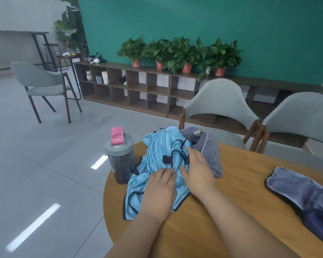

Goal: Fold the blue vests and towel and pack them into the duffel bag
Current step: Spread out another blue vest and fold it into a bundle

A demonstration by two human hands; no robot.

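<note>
Flattening the vests (157,151) comes first: your left hand (159,190) and right hand (198,171) lie open on them. Next, fold; towel (209,153) and bag (306,198) wait.

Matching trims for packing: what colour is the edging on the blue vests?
Dark piping, nearly black, on the blue vests; head view.
</note>
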